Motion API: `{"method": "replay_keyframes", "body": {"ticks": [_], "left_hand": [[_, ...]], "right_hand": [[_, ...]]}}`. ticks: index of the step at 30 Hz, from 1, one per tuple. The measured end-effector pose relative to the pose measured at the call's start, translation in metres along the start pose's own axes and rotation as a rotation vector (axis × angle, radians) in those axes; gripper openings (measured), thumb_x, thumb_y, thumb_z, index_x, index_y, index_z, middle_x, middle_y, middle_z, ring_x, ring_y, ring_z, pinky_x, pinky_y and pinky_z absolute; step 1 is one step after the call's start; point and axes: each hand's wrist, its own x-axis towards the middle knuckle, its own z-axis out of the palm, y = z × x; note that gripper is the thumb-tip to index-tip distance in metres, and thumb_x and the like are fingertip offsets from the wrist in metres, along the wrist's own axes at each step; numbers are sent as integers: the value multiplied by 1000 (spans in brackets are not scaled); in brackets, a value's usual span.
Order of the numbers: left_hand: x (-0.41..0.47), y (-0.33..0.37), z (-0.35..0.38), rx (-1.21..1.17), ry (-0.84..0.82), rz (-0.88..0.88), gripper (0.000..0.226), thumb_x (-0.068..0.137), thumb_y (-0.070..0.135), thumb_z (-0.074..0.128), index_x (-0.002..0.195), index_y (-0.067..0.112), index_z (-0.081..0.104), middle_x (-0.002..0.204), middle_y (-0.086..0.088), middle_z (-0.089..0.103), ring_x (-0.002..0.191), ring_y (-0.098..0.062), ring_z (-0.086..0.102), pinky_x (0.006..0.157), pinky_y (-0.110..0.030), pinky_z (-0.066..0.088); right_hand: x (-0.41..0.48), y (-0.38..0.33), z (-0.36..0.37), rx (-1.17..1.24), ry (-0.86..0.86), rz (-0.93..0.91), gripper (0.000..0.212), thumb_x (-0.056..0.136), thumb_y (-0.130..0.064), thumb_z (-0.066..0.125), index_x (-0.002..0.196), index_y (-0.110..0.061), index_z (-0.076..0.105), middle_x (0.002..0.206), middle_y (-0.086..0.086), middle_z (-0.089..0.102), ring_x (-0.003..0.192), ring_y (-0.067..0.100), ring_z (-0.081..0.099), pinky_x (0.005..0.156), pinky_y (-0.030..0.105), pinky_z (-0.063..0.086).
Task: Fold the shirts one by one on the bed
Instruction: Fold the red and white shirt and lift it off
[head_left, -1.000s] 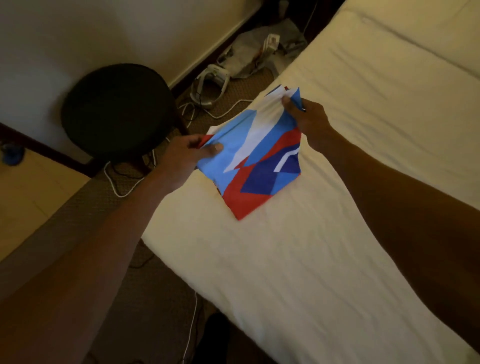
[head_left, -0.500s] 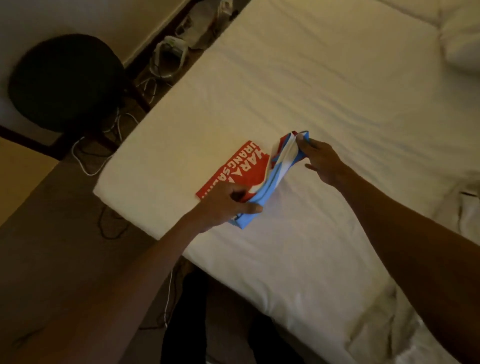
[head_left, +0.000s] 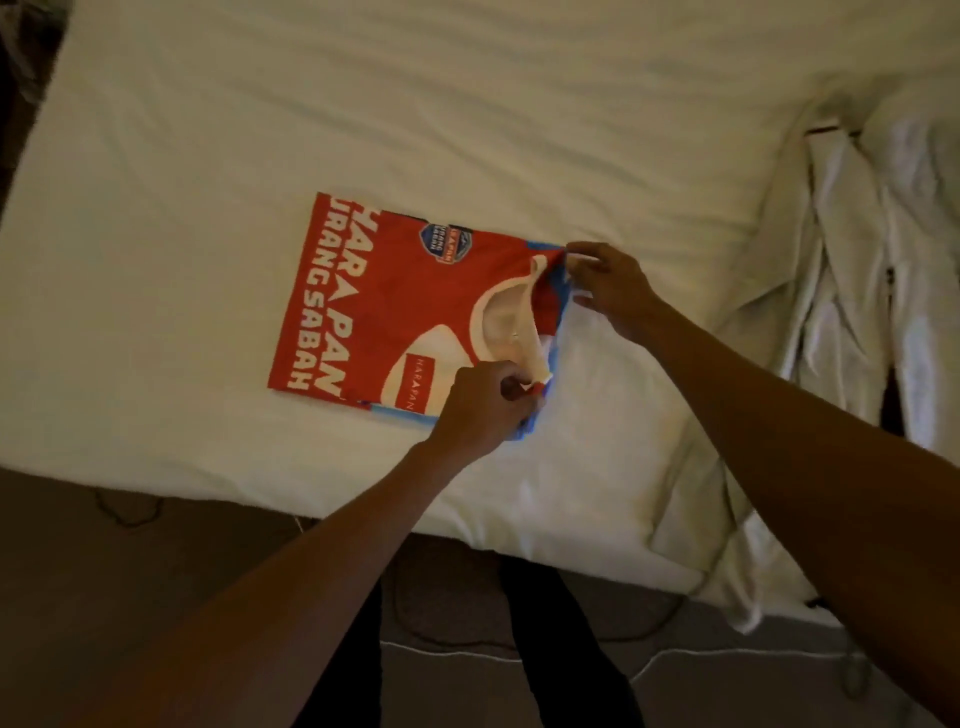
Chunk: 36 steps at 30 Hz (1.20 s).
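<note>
**A bedroom, dimly lit**

A wide bed (head_left: 467, 104) with a plain white fitted sheet fills the view from 9 o'clock across to 2 o'clock, its surface softly creased. At 3 o'clock lies a heap of crumpled white bedding (head_left: 857, 249), pushed to the side. A red printed shirt (head_left: 374, 312) lies flat on the sheet near the centre. Along the bottom, from 8 to 5 o'clock, runs a dark floor (head_left: 104, 561) with a thin white cable (head_left: 447, 648) trailing across it. The light is warm and low.

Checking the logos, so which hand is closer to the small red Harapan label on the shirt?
Left. The left hand pinches the shirt right beside the small red label; the right hand grips the shirt's other corner, beyond the collar from it.
</note>
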Motion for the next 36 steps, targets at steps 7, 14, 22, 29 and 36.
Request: {"method": "replay_keyframes", "body": {"ticks": [7, 14, 22, 29, 36], "left_hand": [[58, 24, -39, 117, -31, 224, 16, 93, 26, 68, 99, 12, 73, 88, 0, 72, 79, -13, 66, 76, -33, 56], [158, 57, -57, 561, -203, 321, 74, 84, 41, 76, 146, 19, 44, 148, -8, 44, 135, -29, 41, 108, -40, 35], [213, 61, -57, 648, -498, 168, 88, 71, 52, 84, 142, 14, 48, 136, -11, 57, 121, -29, 55, 100, -37, 45], [212, 61, -69, 544, -600, 154, 51, 76, 50, 81, 75, 3, 64, 73, -8, 57, 67, -18, 51, 60, -31, 40], [189, 89, -133, 229, -612, 51, 40, 80, 42, 80, 105, 12, 75, 101, -10, 76, 91, -27, 74, 80, -39, 60]], "right_hand": [[-49, 30, -20, -51, 175, 123, 20, 95, -37, 62, 102, -18, 62, 104, 8, 71, 83, 18, 67, 72, 32, 52], [-105, 63, 24, -317, 327, 224, 50, 83, -64, 63, 77, -15, 70, 67, -3, 73, 66, 10, 69, 73, 32, 58], [-129, 75, 98, -366, 414, 379, 61, 58, -76, 74, 76, -20, 57, 75, -5, 59, 69, 15, 59, 59, 27, 42], [-121, 82, 98, -223, 319, 436, 46, 71, -51, 82, 83, -13, 59, 83, 3, 59, 79, 21, 58, 56, 27, 39], [-151, 51, 76, 88, 305, 227, 25, 83, -37, 78, 95, -15, 74, 94, 8, 73, 87, 22, 68, 82, 41, 57]]}}
